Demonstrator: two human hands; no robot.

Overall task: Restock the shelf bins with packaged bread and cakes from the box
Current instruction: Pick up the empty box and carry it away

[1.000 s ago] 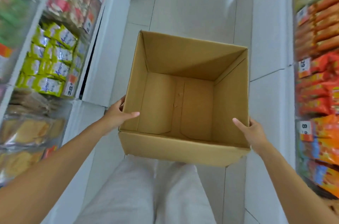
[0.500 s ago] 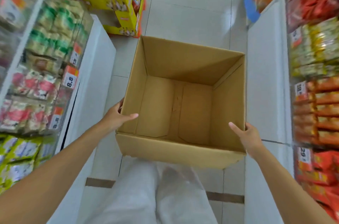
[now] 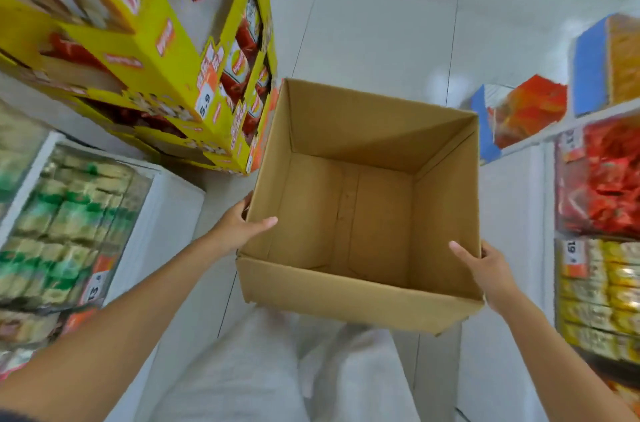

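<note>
I carry an open brown cardboard box [image 3: 346, 286] in front of me, above my legs. Nothing lies inside it; only its bare bottom shows. My left hand [image 3: 239, 224] grips the box's left wall, thumb hooked over the rim and fingers outside. On the right wall my right hand [image 3: 485, 267] holds the same way, thumb inside the rim. Shelf bins [image 3: 65, 224] with green and beige packets line my left side.
A yellow cardboard display stand [image 3: 166, 51] with red packets stands on the floor ahead left, close to the box's far left corner. Shelves with red and yellow packets [image 3: 602, 234] run along the right. White tiled floor [image 3: 381, 13] stretches ahead between them.
I have walked forward along the aisle with the box. The yellow display stand has come much closer on the left, and the shelves have slid back past me. Both hands keep their grip.
</note>
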